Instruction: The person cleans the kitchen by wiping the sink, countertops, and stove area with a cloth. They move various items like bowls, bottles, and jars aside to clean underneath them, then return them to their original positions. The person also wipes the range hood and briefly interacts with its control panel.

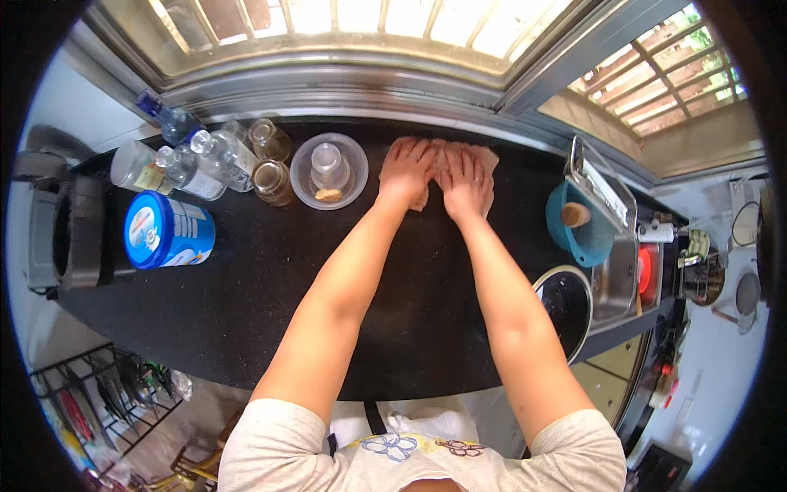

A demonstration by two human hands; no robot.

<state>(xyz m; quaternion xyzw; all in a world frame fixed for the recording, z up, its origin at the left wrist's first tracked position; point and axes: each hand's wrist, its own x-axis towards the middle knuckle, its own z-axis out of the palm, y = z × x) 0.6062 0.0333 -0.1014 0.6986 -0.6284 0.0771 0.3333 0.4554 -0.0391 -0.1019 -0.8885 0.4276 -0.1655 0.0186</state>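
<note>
A pinkish cloth [489,176] lies spread on the black countertop [410,312], close to the window side. Both my arms reach forward over the counter. My left hand [407,170] rests flat on the cloth's left part with its fingers stretched out. Beside it, my right hand [462,182] presses flat on the right part, fingers extended and a little apart. Just left of my left hand stands a clear plastic bowl [302,184] with a clear cup [326,160] and a small tan piece [329,195] inside.
At the left are two brown-tinted jars [272,182], several glass bottles [223,156] and a blue tub [168,231]. A teal basin [559,221], a round glass lid [566,307] and a metal sink [615,275] are on the right. A barred window [344,20] runs along the back.
</note>
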